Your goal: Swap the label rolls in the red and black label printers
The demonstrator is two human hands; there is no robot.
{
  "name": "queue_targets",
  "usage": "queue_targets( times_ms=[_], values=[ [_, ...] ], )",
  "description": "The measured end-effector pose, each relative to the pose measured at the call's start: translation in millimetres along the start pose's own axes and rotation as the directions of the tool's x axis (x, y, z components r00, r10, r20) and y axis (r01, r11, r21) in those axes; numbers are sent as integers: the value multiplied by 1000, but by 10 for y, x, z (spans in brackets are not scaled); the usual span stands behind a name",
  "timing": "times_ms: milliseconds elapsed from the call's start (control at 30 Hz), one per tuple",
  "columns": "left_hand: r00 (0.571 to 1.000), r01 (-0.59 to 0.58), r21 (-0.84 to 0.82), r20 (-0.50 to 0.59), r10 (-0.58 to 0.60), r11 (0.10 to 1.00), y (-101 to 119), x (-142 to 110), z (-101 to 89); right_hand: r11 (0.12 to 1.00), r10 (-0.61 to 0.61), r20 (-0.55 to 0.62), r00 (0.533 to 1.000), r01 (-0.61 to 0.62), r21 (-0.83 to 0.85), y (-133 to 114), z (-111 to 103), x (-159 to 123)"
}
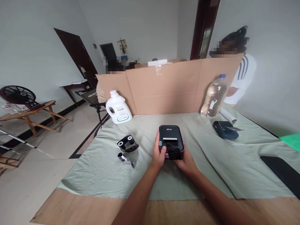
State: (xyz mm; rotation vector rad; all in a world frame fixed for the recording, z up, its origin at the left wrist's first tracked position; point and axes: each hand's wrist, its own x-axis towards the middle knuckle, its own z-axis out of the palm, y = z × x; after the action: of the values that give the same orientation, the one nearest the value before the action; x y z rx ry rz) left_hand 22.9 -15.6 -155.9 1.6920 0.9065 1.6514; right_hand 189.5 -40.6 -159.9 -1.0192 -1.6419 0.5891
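Observation:
A black label printer (170,133) with red edging is held in both hands over the middle of the cloth. A strip of black film (174,153) hangs out of its front slot. My left hand (159,153) grips its left side, thumb at the front edge. Around the lower right side wraps my right hand (187,160), its fingers partly hidden beneath. To the left lie a black ribbon on two white-ended spools (127,143) and a small dark roll (125,158) with a loose tail.
A cardboard screen (164,90) stands across the table's back, with a white jug (119,109) and a water bottle (214,97) before it. At right are a dark device (225,130), a white tube (228,115) and a phone (281,172). Two people sit behind the screen.

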Motion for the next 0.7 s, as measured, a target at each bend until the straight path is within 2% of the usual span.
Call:
queue_targets(
  times_ms=[167,333,700],
  values=[
    [1000,28,3,13,-28,1000,-45,-13,8,999,35,-2,999,-35,-4,36,-7,-18],
    [998,59,-34,-11,-60,998,-94,-44,34,1000,10,20,1000,-11,26,14,-20,-6],
    [992,123,-37,-13,-123,992,-113,-89,22,999,30,19,999,-29,-41,21,-35,-34]
  ],
)
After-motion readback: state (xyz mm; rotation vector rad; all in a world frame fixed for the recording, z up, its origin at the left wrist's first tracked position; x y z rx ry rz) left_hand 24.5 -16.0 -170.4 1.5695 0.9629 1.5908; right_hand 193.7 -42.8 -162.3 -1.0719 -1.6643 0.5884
